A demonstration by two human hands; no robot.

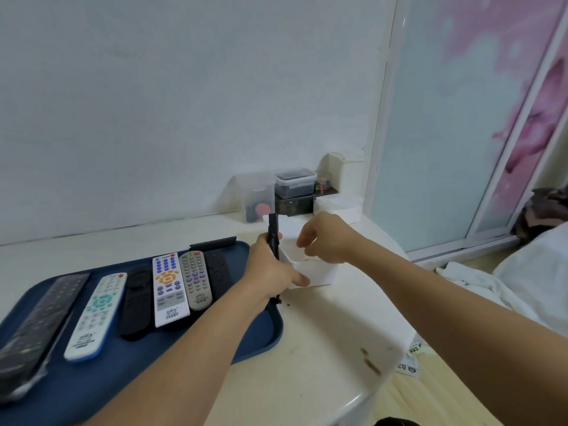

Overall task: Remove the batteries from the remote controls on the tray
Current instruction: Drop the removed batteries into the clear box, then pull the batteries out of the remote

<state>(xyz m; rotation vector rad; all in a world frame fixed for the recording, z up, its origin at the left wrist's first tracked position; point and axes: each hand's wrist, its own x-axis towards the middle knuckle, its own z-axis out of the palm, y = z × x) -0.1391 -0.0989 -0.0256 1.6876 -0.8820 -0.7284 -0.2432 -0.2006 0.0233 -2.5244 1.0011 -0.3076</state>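
Your left hand (pixel 270 272) grips the slim black remote control (pixel 273 241) upright beside the dark blue plastic tray (pixel 252 333). Your right hand (pixel 322 241) hovers over the white box (pixel 319 272), fingers curled; any battery is unseen. Keep the remote steady and release low inside the box.

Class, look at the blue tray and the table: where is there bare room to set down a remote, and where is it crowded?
Free: the tray's near-right corner, below the grey remote; the table in front of the white box. Crowded: the tray's left and middle, remotes side by side; the back corner around the clear container.
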